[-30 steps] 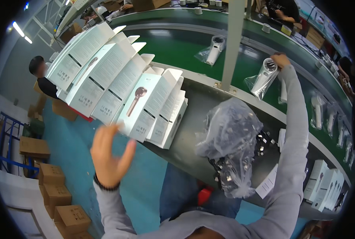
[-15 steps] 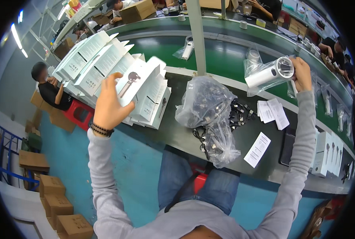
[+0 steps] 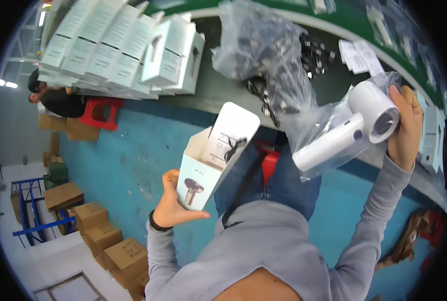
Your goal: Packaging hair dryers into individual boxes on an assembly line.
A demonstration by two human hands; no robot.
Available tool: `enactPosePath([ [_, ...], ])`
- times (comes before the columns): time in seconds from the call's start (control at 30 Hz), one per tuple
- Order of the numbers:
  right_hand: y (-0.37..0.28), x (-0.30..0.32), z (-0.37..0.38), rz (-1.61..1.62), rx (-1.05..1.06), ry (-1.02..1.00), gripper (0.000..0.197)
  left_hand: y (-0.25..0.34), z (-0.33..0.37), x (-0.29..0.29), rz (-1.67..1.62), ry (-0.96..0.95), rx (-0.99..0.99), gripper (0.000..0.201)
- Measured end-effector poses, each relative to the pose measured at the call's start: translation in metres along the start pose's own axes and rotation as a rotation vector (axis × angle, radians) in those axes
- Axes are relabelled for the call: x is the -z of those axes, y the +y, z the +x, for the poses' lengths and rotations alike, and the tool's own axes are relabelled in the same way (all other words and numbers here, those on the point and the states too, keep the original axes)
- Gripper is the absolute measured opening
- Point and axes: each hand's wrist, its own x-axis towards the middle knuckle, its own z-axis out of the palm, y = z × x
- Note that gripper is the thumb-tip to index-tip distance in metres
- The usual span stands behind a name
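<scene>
My left hand (image 3: 176, 204) grasps the open box (image 3: 206, 173), my right hand (image 3: 406, 125) the bagged white device (image 3: 331, 143); this pairing step, I judge, now calls for careful aligning.

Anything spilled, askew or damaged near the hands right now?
Black cables lie loose in a tangle on the bench, outside the clear plastic bag, which looks untidy. No damage shows on the open carton in the left hand or the bagged white hair dryer in the right hand.
</scene>
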Motion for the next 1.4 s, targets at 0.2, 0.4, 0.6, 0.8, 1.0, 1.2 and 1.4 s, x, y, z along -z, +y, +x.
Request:
enactPosePath([
  [0.2, 0.016, 0.011, -0.042, -0.091, -0.007, 0.054, 0.033, -0.043, -0.004, -0.047, -0.097, -0.004, -0.215, 0.093],
  [0.4, 0.019, 0.037, -0.063, -0.138, 0.006, 0.163, 0.029, -0.083, -0.001, -0.06, 0.038, -0.169, -0.022, 0.115],
  [0.6, 0.022, 0.032, -0.061, -0.047, -0.072, 0.206, 0.032, -0.11, 0.053, -0.089, -0.293, 0.04, -0.218, 0.079],
  [0.8, 0.029, 0.01, -0.058, -0.349, 0.107, 0.241, 0.035, -0.105, 0.072, -0.093, -0.091, -0.145, -0.257, 0.082],
  [1.0, 0.034, -0.009, -0.056, -0.096, 0.014, 0.296, 0.039, -0.105, 0.068, -0.09, -0.306, -0.123, 0.066, 0.084],
  [1.2, 0.04, -0.044, -0.068, -0.129, 0.105, 0.435, 0.044, -0.102, 0.081, -0.081, -0.028, -0.181, -0.295, 0.075],
  [1.4, 0.04, -0.045, -0.072, -0.052, 0.139, 0.401, 0.047, -0.099, 0.055, -0.103, -0.059, -0.002, -0.101, 0.081],
])
